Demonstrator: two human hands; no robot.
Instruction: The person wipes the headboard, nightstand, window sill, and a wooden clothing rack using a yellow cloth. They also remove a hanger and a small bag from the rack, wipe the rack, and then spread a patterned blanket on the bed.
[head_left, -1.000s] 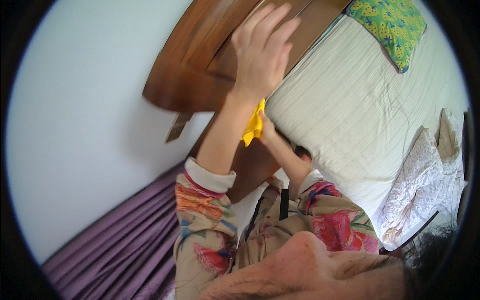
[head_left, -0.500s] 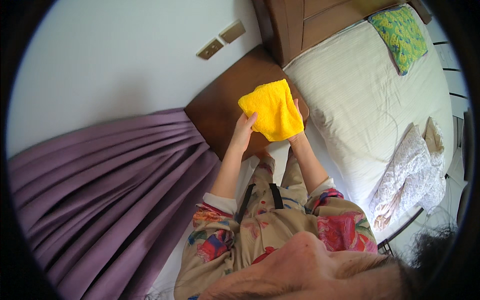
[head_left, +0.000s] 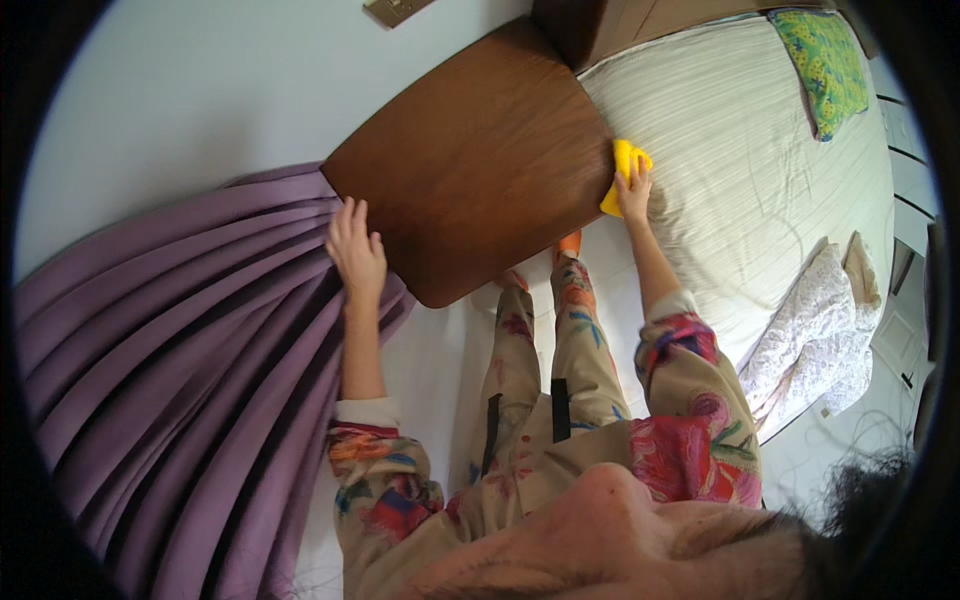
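A bright yellow cloth (head_left: 622, 165) is bunched under my right hand (head_left: 634, 188), at the right edge of a brown wooden bedside table (head_left: 470, 150), beside the mattress. The fingers of that hand curl over the cloth. At the table's left edge, my left hand (head_left: 357, 252) rests by the purple curtain (head_left: 200, 300). Its fingers are stretched and apart, with nothing in them. Whether they touch the tabletop or only the curtain, I cannot tell.
A bed (head_left: 700, 180) with a striped cream sheet stands to the right, carrying a green patterned pillow (head_left: 822, 70) and a crumpled pale floral cloth (head_left: 800, 320). A wall socket (head_left: 395, 10) is at the top. My feet stand on pale floor in front of the table.
My hands have parted: the left moved left to the curtain side, the right took the yellow cloth to the table's right edge. The cloth went from spread to bunched. The view has tilted downward.
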